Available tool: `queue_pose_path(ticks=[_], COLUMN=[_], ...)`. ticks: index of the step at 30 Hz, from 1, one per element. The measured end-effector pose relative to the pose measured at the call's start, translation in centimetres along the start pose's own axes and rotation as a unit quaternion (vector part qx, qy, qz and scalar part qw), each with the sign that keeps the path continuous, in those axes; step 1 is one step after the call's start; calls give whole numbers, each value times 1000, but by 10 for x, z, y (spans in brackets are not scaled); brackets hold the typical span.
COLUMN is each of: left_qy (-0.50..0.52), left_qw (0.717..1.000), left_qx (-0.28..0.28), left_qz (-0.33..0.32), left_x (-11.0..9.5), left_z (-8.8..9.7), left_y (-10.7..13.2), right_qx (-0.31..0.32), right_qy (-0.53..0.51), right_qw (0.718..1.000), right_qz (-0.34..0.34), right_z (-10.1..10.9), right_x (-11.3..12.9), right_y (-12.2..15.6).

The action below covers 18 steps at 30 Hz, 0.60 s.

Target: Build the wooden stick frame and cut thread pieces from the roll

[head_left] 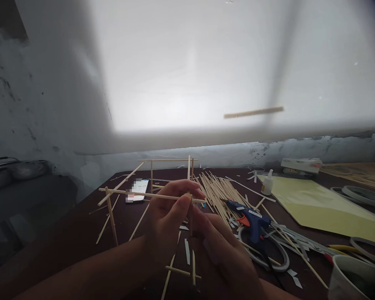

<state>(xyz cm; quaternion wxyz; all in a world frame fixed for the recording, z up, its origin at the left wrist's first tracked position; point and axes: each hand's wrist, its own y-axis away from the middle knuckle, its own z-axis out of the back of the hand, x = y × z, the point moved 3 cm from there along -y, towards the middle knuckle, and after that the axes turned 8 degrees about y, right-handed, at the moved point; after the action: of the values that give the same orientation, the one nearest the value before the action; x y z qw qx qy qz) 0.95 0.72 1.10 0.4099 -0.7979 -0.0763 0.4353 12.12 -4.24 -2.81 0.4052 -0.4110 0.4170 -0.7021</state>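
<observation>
A box-like frame of thin wooden sticks [121,192] stands in front of me, joined at its corners. My left hand [170,208] is closed at the near right corner, thumb and fingers pinching where the sticks meet. Just below and to the right, my right hand [220,246] is closed around the upright stick [190,221] of that same corner. Its fingertips are partly hidden. Beneath my hands, loose sticks [178,271] cross near the table's front edge, with small white strips [187,251] beside them.
A pile of sticks [220,193] lies behind my hands. To the right are a blue glue gun [254,218], a tape roll [286,261], a small glue bottle [267,184], yellow sheets [306,204] and a cup [337,275]. A phone [142,188] lies left, inside the frame's outline.
</observation>
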Motion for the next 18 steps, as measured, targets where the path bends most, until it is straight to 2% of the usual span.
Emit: queue_pose_path(ticks=[5, 9, 18], left_qy=[-9, -30, -19], left_qw=[1000, 999, 1000], left_qx=[-8, -18, -6], left_qz=[3, -4, 0], left_x=[-1, -1, -2], left_z=[0, 1, 1], left_y=[0, -1, -1], right_qx=[-1, 2, 7], right_qy=[14, 9, 5], right_qw=[1000, 1000, 1000], right_qz=[-19, -7, -14], right_z=[2, 3, 2], right_x=[-1, -2, 2], right_y=[-1, -2, -2])
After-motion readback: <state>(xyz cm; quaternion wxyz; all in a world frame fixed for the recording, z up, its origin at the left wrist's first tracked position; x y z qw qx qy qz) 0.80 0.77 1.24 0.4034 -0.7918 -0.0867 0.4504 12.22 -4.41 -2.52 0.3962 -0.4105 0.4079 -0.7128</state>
